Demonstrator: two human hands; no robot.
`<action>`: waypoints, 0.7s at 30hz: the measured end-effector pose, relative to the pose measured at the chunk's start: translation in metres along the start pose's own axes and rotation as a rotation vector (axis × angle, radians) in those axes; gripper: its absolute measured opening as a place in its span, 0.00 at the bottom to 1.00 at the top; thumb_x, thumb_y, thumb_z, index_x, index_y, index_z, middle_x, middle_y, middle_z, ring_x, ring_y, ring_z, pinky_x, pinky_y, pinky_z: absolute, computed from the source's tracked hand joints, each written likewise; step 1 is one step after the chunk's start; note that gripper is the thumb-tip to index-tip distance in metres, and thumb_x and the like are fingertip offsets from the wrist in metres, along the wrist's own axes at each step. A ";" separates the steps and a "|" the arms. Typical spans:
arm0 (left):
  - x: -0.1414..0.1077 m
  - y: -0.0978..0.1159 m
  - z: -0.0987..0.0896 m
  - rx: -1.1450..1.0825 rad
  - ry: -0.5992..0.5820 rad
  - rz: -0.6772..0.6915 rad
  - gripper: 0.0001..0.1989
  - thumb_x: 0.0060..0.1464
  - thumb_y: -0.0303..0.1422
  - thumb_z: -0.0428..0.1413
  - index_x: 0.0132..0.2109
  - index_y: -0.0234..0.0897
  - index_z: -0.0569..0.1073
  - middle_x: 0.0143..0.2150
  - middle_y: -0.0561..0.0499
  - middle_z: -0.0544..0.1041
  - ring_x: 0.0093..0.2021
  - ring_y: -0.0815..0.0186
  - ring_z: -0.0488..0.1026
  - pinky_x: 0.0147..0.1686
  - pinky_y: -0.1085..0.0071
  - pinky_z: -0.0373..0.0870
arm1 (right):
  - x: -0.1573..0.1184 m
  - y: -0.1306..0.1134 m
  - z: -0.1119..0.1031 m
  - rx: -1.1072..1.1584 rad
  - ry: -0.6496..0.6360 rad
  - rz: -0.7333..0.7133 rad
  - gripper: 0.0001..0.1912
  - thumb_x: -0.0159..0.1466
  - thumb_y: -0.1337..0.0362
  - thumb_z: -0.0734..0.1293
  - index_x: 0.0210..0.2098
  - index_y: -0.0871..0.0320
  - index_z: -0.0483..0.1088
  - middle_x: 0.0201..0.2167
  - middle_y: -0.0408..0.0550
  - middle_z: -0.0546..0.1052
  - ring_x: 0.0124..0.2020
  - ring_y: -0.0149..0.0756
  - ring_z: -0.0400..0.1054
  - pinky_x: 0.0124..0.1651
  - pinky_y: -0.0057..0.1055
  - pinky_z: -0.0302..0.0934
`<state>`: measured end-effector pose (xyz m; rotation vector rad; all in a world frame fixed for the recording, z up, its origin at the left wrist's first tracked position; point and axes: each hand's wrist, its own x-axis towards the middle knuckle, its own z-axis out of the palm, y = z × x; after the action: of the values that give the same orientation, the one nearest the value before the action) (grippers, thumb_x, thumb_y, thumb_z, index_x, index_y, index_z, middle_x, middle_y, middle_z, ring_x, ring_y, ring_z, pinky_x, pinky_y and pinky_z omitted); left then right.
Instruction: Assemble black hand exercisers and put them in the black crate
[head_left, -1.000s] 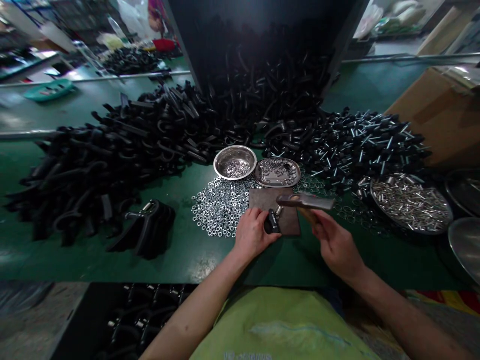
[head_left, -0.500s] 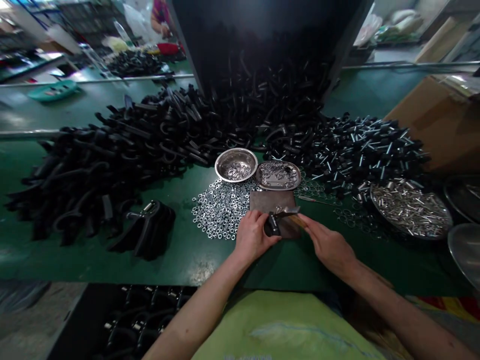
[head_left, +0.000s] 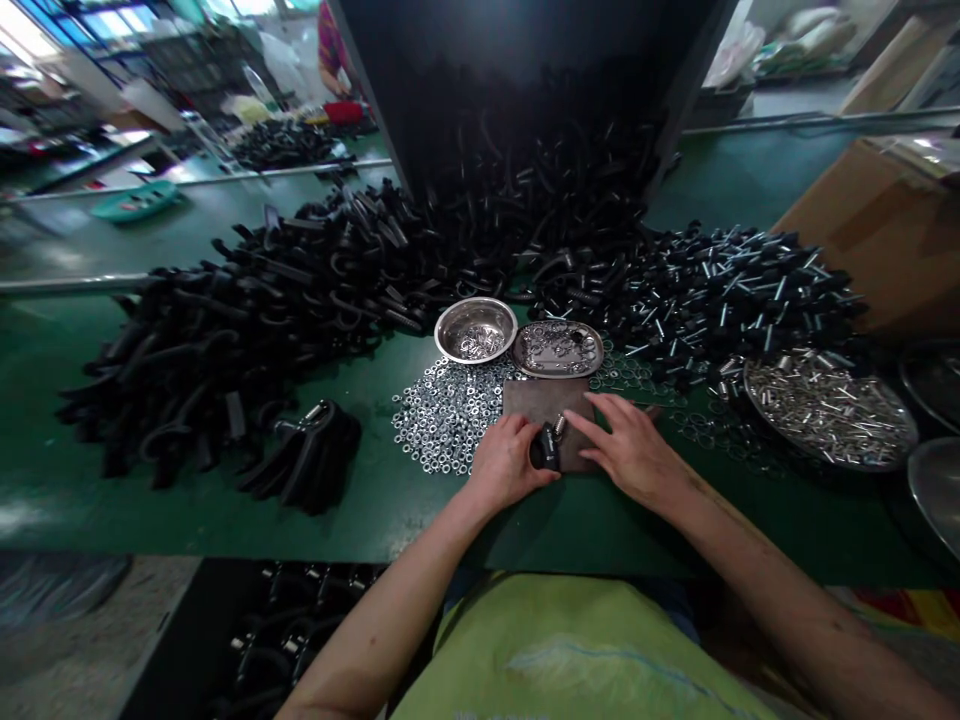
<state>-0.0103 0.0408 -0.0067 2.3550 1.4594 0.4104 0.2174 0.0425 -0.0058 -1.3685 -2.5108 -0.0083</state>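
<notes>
My left hand [head_left: 504, 462] is closed around a small black plastic part [head_left: 550, 450], pressing it down on a square metal plate [head_left: 526, 398]. At the part's upper end sits a shiny metal pin or spring-like piece [head_left: 559, 424]. My right hand [head_left: 632, 448] hovers just to the right, fingers spread around that piece, holding nothing that I can see. Whether its fingertips touch the piece I cannot tell. Left of the plate lies a heap of small metal nuts [head_left: 442, 420]. Behind the plate stand a round steel bowl [head_left: 442, 345] and an oval steel tray [head_left: 592, 366] with small metal pieces.
Large heaps of black plastic parts [head_left: 300, 280] cover the back and left. Black-headed bolts [head_left: 720, 290] are piled at right, near a tray of metal pins [head_left: 832, 410] and a cardboard box [head_left: 862, 220]. Several black parts [head_left: 319, 455] stand grouped at left. A co-worker's arm shows far back.
The hammer that my right hand held over the plate has left its grip. That hand has opened and reached toward the black part. My left hand keeps its hold.
</notes>
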 end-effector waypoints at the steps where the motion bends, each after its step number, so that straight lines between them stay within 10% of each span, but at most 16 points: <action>1: -0.001 -0.001 -0.002 0.008 -0.011 0.019 0.29 0.38 0.45 0.65 0.47 0.37 0.71 0.43 0.45 0.70 0.44 0.54 0.68 0.44 0.59 0.67 | 0.016 -0.001 0.003 0.037 -0.018 -0.076 0.22 0.60 0.64 0.67 0.54 0.51 0.67 0.59 0.55 0.63 0.61 0.49 0.52 0.57 0.50 0.54; 6: -0.010 -0.001 -0.011 -0.068 0.051 -0.028 0.28 0.41 0.44 0.63 0.48 0.38 0.68 0.44 0.46 0.69 0.42 0.57 0.69 0.41 0.61 0.69 | 0.058 -0.003 0.012 0.289 -0.167 -0.155 0.07 0.60 0.60 0.67 0.34 0.58 0.71 0.43 0.54 0.74 0.52 0.46 0.64 0.50 0.43 0.61; 11: -0.007 0.018 -0.010 -0.260 0.343 -0.258 0.27 0.43 0.44 0.64 0.48 0.38 0.65 0.44 0.46 0.69 0.44 0.59 0.69 0.42 0.61 0.69 | 0.058 -0.032 0.001 0.747 -0.133 0.383 0.17 0.66 0.56 0.58 0.51 0.56 0.63 0.27 0.43 0.77 0.27 0.37 0.73 0.31 0.32 0.65; 14: 0.008 0.014 -0.017 -0.395 0.307 -0.125 0.23 0.47 0.39 0.62 0.49 0.38 0.66 0.46 0.45 0.70 0.46 0.60 0.69 0.46 0.63 0.69 | 0.055 -0.043 -0.007 0.856 -0.003 0.411 0.21 0.64 0.56 0.60 0.55 0.53 0.62 0.36 0.45 0.79 0.35 0.37 0.75 0.36 0.32 0.67; 17: 0.039 -0.026 -0.042 -0.405 0.267 -0.062 0.12 0.55 0.34 0.56 0.47 0.40 0.71 0.46 0.47 0.73 0.49 0.62 0.70 0.50 0.64 0.66 | 0.050 -0.034 -0.009 0.653 0.048 0.413 0.13 0.64 0.58 0.59 0.45 0.52 0.70 0.42 0.45 0.79 0.41 0.40 0.74 0.41 0.34 0.66; 21: 0.087 -0.112 -0.089 -0.305 0.534 -0.596 0.09 0.54 0.25 0.54 0.42 0.37 0.74 0.47 0.44 0.73 0.52 0.58 0.69 0.53 0.63 0.63 | 0.041 -0.019 -0.004 0.302 -0.120 0.382 0.13 0.64 0.60 0.57 0.39 0.48 0.73 0.34 0.42 0.81 0.33 0.42 0.76 0.31 0.34 0.64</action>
<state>-0.0992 0.1775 0.0316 1.5292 2.0541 1.0500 0.1821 0.0653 0.0103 -1.7256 -2.1806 0.5204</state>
